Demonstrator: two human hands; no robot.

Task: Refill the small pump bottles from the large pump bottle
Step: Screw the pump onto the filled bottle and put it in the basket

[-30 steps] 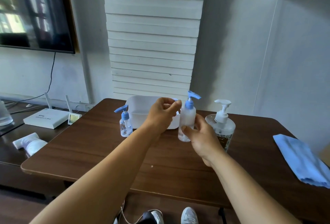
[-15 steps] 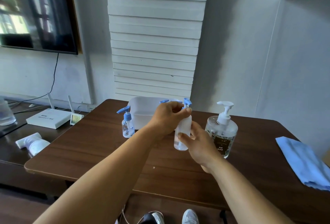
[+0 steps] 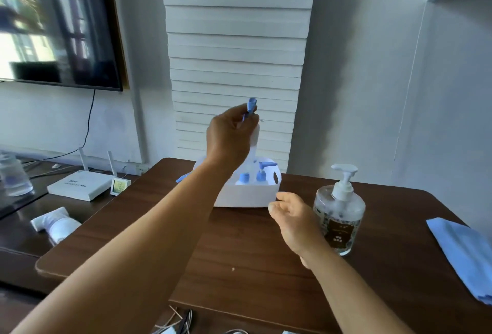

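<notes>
Left hand (image 3: 230, 135): raised well above the bench (image 3: 239, 248), fingers (image 3: 234, 118) curled around a small pump bottle (image 3: 254, 134), its blue pump head (image 3: 251, 106) protruding above the knuckles and the pale body showing just right of the palm. The left forearm extends diagonally up from lower left. Right hand (image 3: 291, 216): low over the bench, palm turned leftward, fingers loosely curled and holding nothing; it lies just beside the large pump bottle (image 3: 339, 211), whether touching cannot be told. That clear bottle with white pump stands upright. Behind the hands, a white tub (image 3: 247, 195) holds two further small blue-capped bottles (image 3: 262, 174). A blue cloth (image 3: 463, 251) lies at the bench's right end.
</notes>
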